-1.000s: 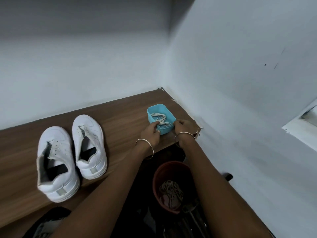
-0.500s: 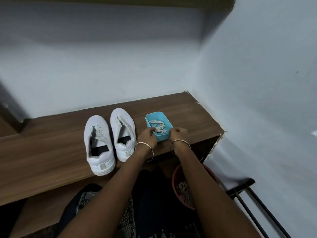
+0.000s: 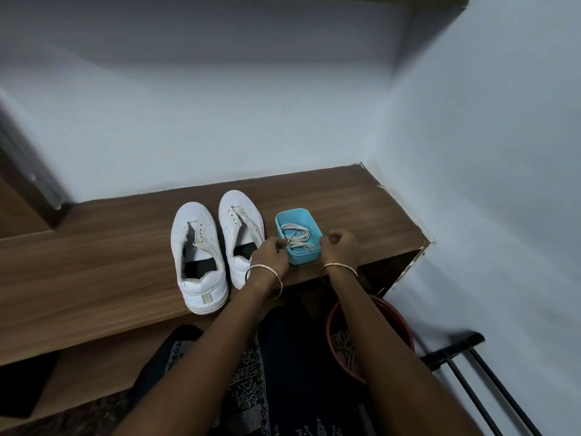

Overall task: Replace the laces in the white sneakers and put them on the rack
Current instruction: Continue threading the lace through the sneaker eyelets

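Two white sneakers without laces stand side by side on the wooden shelf (image 3: 94,278), the left sneaker (image 3: 198,256) nearer me, the right sneaker (image 3: 240,225) a little farther back. Just right of them sits a small blue box (image 3: 303,258) with coiled white laces (image 3: 295,236) inside. My left hand (image 3: 270,256) grips the box's near left corner with curled fingers. My right hand (image 3: 341,250) grips its near right corner. Part of the right sneaker's heel is hidden behind my left hand.
Below the shelf's right end stands a reddish-brown bucket (image 3: 374,309) with tangled cord (image 3: 342,344) in it. Black metal rack bars (image 3: 465,357) run along the floor at the right. White walls close in behind and to the right. Patterned dark cloth (image 3: 251,372) lies under my arms.
Both hands have brought the blue box leftward along the shelf from the right corner until it sits beside the right sneaker. The sneakers have not moved.
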`<state>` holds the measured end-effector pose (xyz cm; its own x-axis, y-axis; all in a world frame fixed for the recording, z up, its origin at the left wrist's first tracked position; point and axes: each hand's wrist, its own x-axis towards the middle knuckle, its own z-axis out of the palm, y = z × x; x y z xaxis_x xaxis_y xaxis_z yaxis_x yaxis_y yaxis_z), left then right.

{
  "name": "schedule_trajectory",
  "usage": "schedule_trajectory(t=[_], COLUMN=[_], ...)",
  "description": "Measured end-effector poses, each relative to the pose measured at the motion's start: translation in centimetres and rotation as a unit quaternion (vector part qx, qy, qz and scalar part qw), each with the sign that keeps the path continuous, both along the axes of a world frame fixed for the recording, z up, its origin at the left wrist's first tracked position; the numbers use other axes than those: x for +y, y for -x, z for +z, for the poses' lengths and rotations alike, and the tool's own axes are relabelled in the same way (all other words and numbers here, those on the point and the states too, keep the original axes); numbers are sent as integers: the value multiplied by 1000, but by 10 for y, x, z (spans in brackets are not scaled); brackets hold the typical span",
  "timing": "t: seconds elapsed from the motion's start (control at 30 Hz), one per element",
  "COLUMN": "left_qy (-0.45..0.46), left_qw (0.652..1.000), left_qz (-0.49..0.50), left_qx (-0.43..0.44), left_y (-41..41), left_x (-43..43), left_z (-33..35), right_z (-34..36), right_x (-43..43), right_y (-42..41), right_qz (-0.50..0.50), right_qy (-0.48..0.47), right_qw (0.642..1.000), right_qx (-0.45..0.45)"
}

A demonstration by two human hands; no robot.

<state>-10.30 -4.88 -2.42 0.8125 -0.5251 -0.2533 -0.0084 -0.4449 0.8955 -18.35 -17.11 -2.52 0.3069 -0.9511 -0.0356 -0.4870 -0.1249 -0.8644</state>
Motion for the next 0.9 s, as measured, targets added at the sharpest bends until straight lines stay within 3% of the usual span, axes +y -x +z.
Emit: schedule_trajectory(t=[0.13, 0.23, 0.3, 0.67, 0.77, 0.9], left_qy=[31, 57, 73, 127, 125, 135], left_qw=[999, 998, 996, 990, 991, 990], left_qz=[29, 34, 33, 47, 43, 43], left_qx=[-2, -19, -36, -34, -26, -20], left_y=[-20, -19, -16, -27, -28, -27], left_x=[-7, 1, 9, 21, 22, 22], left_z=[-34, -10, 11, 29, 29, 32], right_z=[2, 0, 0, -1, 4, 26], right_x=[-7, -10, -8, -8, -11, -20], right_y=[-19, -36, -43, -58, -54, -44], right_qz=[85, 145, 151, 126, 112, 109], right_qy=[191, 211, 200, 155, 150, 118], right_qw=[966, 914, 897, 899, 913, 954], right_qx=[154, 315, 363, 390, 362, 253])
